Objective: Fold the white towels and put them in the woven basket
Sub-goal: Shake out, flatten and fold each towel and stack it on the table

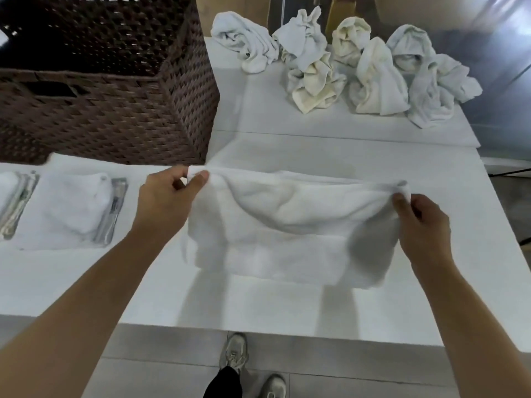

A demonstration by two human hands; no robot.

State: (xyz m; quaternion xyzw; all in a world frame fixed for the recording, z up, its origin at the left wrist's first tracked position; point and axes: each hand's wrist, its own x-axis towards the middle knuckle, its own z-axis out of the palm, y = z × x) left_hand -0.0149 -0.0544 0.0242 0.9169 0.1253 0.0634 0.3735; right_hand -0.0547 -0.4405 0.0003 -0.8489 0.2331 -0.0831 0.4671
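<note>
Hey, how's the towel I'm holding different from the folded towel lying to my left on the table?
The held towel hangs in the air, pinched at its top corners by the left hand and right hand; the folded towel lies flat on the table, untouched. The held towel is spread wide and sags in the middle; the folded towel is a compact, layered rectangle. Both are white terry cloth.

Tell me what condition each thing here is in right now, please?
Towel in hand: held up by two top corners, partly folded, its lower edge near the table.
Left hand: pinching the towel's left corner.
Right hand: pinching the right corner.
Crumpled towels: heaped unfolded at the table's far end.
Folded towels: lying flat on the left.
Woven basket: upright, open-topped; contents hidden.
Table: white, carrying everything.
</note>
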